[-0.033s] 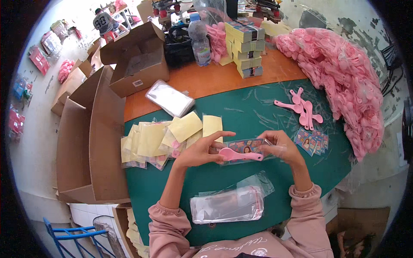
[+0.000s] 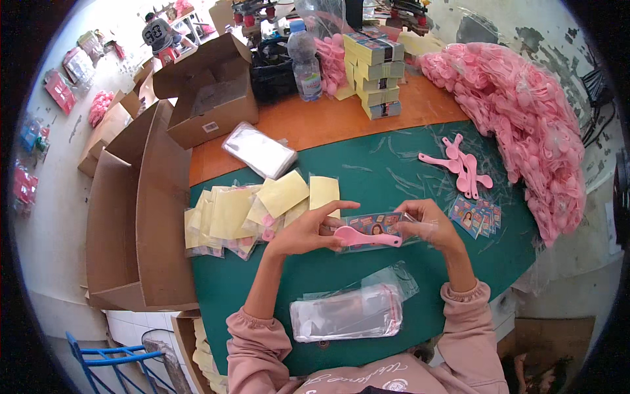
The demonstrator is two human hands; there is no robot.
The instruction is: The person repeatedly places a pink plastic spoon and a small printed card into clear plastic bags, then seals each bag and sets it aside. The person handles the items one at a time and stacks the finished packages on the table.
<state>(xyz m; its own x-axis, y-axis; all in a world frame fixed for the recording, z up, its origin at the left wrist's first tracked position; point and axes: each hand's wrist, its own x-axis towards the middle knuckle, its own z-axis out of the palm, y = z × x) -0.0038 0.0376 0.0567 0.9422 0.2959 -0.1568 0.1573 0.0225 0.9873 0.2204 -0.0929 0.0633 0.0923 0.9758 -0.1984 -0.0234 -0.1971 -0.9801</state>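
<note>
Between my hands is a clear plastic bag (image 2: 357, 249) with a blue printed card (image 2: 374, 222) in it. A pink measuring spoon (image 2: 367, 238) lies along the card, bowl to the left; whether it is inside the bag or on top, I cannot tell. My left hand (image 2: 307, 231) grips the bag's left end by the spoon's bowl, index finger stretched above. At the other end, my right hand (image 2: 428, 226) pinches the bag near the handle tip. Nearer me lies a stack of empty clear bags (image 2: 346, 318). Filled packets with yellow card backs (image 2: 230, 213) are piled left of my left hand.
Loose pink spoons (image 2: 467, 167) and several printed cards (image 2: 474, 217) lie right on the green mat (image 2: 367, 154). A large heap of pink spoons (image 2: 525, 111) borders it. Behind stand banded card stacks (image 2: 375, 72), a water bottle (image 2: 304, 62) and cardboard boxes (image 2: 164, 210). A person (image 2: 159, 34) sits far back.
</note>
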